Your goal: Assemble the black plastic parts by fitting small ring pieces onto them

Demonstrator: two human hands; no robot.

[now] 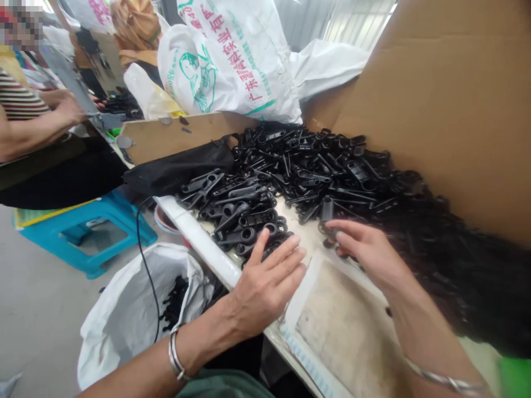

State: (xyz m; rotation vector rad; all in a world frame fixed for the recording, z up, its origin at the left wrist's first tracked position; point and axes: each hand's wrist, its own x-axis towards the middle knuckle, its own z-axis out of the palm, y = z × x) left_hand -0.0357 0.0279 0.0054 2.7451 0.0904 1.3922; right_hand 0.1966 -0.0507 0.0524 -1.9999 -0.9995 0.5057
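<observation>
My left hand (267,284) is stretched out flat, fingers extended, over the near edge of a smaller heap of black plastic lever-like parts (243,215) with ring-shaped ends. Nothing shows in its grip. On the other side, my right hand (365,251) is pinched at the end of one black plastic part (327,209), which points away from me; its near end is partly hidden by my fingertips. Behind and to the right lies a much larger pile of similar black parts (307,166).
A tall cardboard sheet (452,105) walls the right side. Before me lies a worn pale board (344,331). An open white sack (112,337) holding black pieces stands lower left, near a blue stool (99,226). A black cable (145,260) hangs there. Another person's arm (41,127) is at left.
</observation>
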